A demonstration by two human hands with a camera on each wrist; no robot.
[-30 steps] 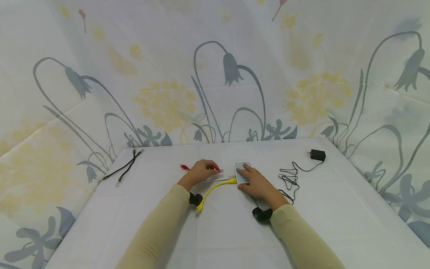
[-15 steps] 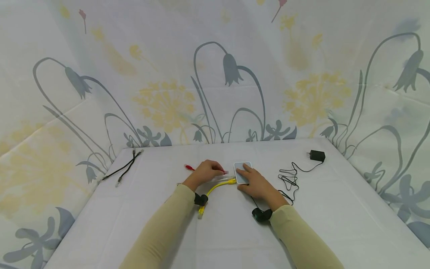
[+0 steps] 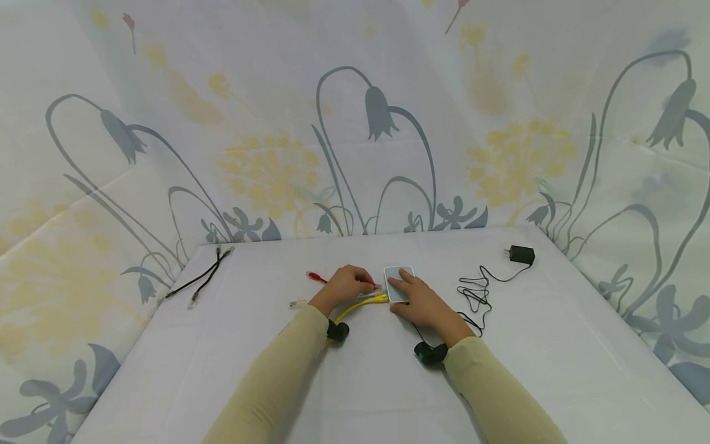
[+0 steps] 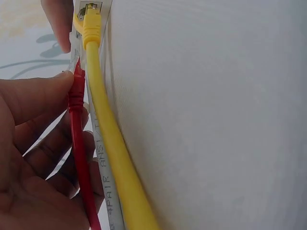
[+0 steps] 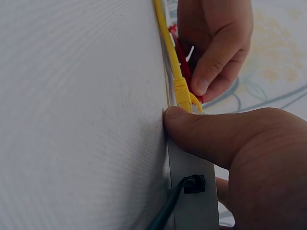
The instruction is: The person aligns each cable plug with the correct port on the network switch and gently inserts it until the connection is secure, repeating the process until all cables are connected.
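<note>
My left hand (image 3: 346,287) pinches the plug end of a red network cable (image 4: 76,96) between thumb and fingers. That plug points at the side of a small white router (image 3: 392,273), close to its ports. A yellow network cable (image 4: 112,129) is plugged into the router, and a pale grey network cable (image 4: 108,184) runs alongside it. My right hand (image 3: 427,306) grips the router, its thumb against the near side and fingers over the top. In the right wrist view a black power cord (image 5: 168,206) enters the router's near side.
Two short black cables (image 3: 215,267) lie crossed at the back left of the white table. A black power adapter (image 3: 521,254) lies at the back right, its thin cord loosely bunched between it and my right hand. A flowered curtain (image 3: 277,172) stands behind the table.
My left hand has moved to the right with the red cable, bringing its plug closer to the router. My right hand has stayed in place on the router.
</note>
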